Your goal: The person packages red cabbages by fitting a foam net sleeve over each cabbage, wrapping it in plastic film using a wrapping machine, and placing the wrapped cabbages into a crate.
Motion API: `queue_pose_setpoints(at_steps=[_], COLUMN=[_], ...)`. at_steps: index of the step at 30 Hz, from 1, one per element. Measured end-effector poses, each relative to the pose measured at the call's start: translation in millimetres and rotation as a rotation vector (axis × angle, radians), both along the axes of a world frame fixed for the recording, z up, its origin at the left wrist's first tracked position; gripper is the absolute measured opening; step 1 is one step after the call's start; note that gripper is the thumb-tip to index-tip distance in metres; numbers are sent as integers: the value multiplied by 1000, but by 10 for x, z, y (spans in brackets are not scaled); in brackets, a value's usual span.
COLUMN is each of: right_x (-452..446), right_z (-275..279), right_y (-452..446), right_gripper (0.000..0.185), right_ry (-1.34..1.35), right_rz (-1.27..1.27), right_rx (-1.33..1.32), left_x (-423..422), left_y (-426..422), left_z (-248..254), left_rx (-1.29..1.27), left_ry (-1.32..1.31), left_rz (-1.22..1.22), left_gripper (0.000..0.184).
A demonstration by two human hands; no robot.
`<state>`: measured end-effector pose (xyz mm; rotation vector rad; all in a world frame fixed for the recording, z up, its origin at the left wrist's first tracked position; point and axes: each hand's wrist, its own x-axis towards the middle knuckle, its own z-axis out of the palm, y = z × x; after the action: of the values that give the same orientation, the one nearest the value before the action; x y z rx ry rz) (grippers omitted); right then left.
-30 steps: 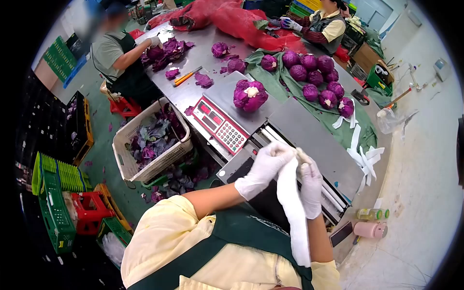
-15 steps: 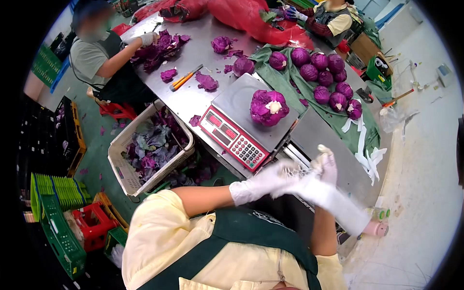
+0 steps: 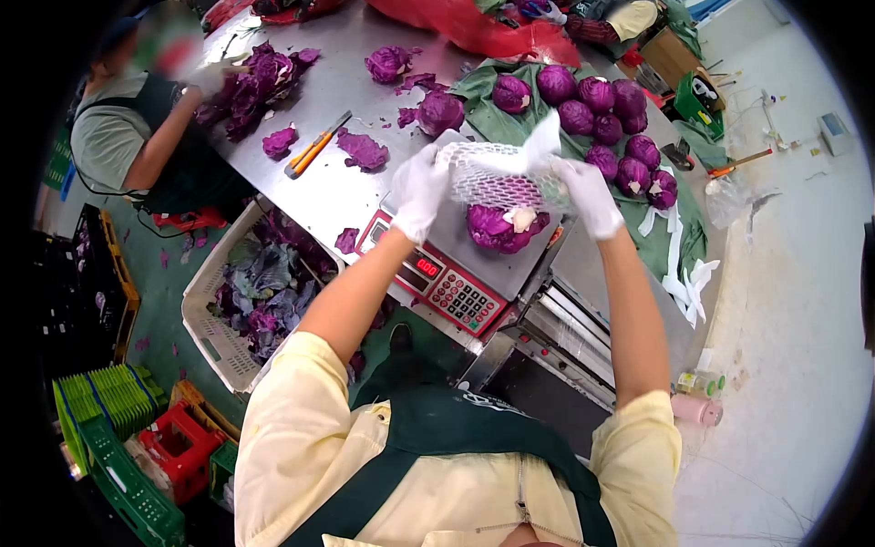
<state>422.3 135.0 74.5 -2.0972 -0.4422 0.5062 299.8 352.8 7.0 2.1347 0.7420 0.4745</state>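
Observation:
A white foam net [image 3: 497, 173] is stretched wide between my two gloved hands. My left hand [image 3: 424, 191] grips its left end and my right hand [image 3: 588, 196] its right end, fingers closed on it. Just beyond and below the net, a purple cabbage [image 3: 501, 230] with a pale stem rests on the metal plate of the scale [image 3: 465, 301], partly covered from view by the mesh. The scale's red display is lit. Near my left hand, another cabbage [image 3: 440, 113] lies on the table.
Several cabbages [image 3: 594, 95] sit on a green cloth [image 3: 674, 232] with white foam strips [image 3: 688, 283]. Orange-handled knives [image 3: 314, 146] lie on the metal table [image 3: 337, 196]. A crate [image 3: 214, 337] of leaves stands at left. One person [image 3: 137, 137] works at left, another at top right.
Both hands have moved forward over the scale and apart. The net, gathered and blurred before, is now spread open between them above the cabbage.

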Motion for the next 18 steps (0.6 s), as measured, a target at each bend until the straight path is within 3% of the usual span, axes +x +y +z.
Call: queue_pose_setpoints(at_steps=[2, 3, 5, 6, 7, 9, 10, 11, 12, 14, 15, 17, 18], right_x=[302, 372, 390, 303, 197, 21, 99, -40, -180, -199, -139, -9, 66], right_z=[-301, -379, -506, -617, -568, -376, -691, -578, -461, -417, -266, -386, -444], right_y=[104, 111, 105, 106, 132, 167, 120, 194, 270, 404, 454, 493, 506], right_gripper=[38, 38, 32, 32, 32, 29, 24, 29, 34, 48, 48, 48, 49], right_ry=[35, 84, 146, 106, 110, -59, -254, -511, -783, -583, -118, -333, -317], right_rz=[-36, -15, -44, -180, -182, -194, 9, 88, 134, -78, -89, -136, -165], right_rx=[-186, -285, -217, 74, 69, 299, 323, 53, -206, -354, -378, -411, -421], left_x=[143, 182, 142, -1, -169, -526, -670, -778, -762, -688, -587, -483, -432], left_y=[110, 124, 61, -95, -243, -505, -709, -860, -971, -1073, -1062, -1051, -1049], left_z=[-238, -349, -362, -337, -319, -397, -530, -546, -559, -529, -605, -442, -447], left_rx=[97, -13, -138, -201, -256, -230, -314, -471, -368, -158, -87, -125, -137], left_ry=[114, 180, 241, -175, -588, -631, -622, -425, -400, -416, -468, -444, -455], left_rz=[-64, -167, -257, -151, -41, 77, 55, -67, -108, -136, -122, -59, -56], left_gripper=[31, 30, 33, 36, 40, 49, 51, 59, 62, 70, 72, 76, 77])
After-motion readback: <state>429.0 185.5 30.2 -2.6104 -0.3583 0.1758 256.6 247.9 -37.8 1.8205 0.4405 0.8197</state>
